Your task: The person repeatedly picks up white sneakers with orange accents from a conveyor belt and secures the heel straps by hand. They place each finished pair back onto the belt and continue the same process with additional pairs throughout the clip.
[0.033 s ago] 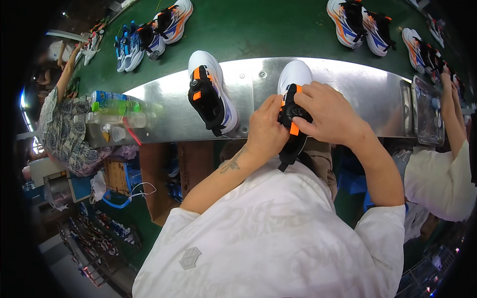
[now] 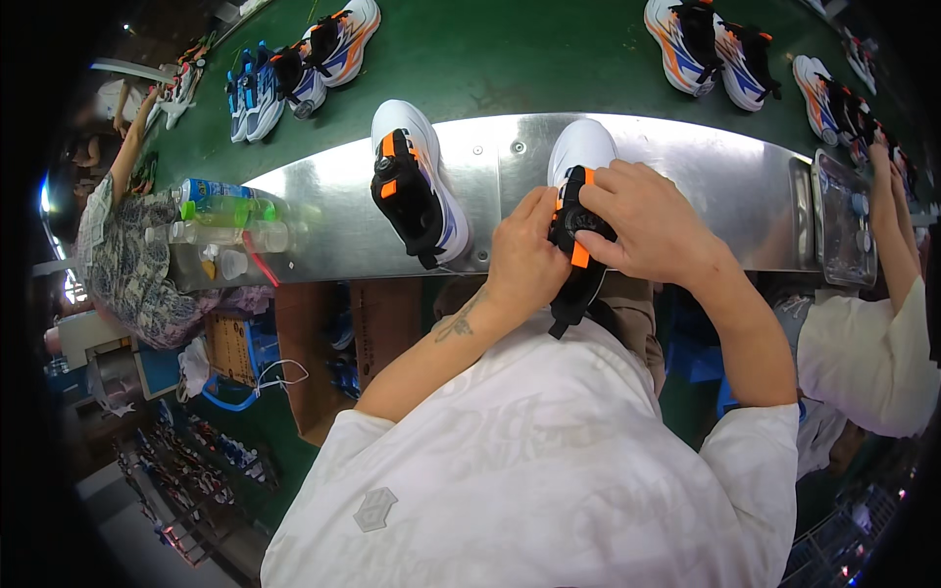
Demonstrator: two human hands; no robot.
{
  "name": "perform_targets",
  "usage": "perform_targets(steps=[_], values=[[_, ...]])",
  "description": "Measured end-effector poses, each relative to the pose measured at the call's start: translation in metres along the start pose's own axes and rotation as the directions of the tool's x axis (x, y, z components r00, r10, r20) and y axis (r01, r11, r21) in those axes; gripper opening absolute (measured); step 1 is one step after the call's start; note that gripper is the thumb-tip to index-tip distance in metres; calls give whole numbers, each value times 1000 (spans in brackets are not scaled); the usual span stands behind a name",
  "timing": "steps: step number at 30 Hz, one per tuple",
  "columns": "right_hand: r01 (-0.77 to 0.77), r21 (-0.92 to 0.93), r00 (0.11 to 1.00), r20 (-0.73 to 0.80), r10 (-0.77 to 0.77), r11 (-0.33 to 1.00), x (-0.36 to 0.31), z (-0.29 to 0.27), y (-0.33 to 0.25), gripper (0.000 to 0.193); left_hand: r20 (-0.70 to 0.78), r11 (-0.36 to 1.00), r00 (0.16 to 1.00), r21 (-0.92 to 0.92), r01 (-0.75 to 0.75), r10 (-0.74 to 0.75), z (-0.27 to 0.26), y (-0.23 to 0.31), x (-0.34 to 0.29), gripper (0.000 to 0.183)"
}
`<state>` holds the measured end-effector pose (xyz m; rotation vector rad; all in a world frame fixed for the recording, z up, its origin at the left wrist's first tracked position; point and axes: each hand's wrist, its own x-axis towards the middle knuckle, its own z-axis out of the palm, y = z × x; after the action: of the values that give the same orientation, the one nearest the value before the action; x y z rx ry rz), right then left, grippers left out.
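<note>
A white sneaker with a black upper and orange tabs rests with its toe on the metal ledge, its heel reaching past the near edge toward me. My left hand grips the left side of its upper. On the right side, my right hand has its fingers curled over the top, the thumb beside a round black dial. Its sole and most of its right side are hidden. To the left a matching sneaker stands upright on the ledge, untouched, its toe pointing away.
The metal ledge borders a green surface bearing more sneakers. Plastic bottles lie at left; a clear tray sits at right. A cardboard box stands below. Other people work on both sides.
</note>
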<state>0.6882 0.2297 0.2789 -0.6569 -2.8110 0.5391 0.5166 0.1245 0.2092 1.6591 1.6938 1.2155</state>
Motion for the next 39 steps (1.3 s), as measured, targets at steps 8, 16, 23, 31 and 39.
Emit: perform_targets(steps=[8,16,23,31,39], values=[[179,-50,983,-20,-180,983,4,-10,10,29,-29,1000,999,-3,-15,15,3,3,-3,41],[-149,21,982,-116,151,989,-3,18,-5,49,-10,1000,1000,-9,-4,4,2,0,-2,40],[-314,44,926,-206,316,949,-4,28,-22,54,-4,1000,1000,2,21,-21,1,2,0,39],[-229,90,955,-172,242,969,-26,14,-32,66,3,997,998,-57,58,-58,-3,0,1,25],[-151,-153,976,-182,123,977,-38,48,-39,78,72,986,988,105,132,-140,10,-13,-13,35]])
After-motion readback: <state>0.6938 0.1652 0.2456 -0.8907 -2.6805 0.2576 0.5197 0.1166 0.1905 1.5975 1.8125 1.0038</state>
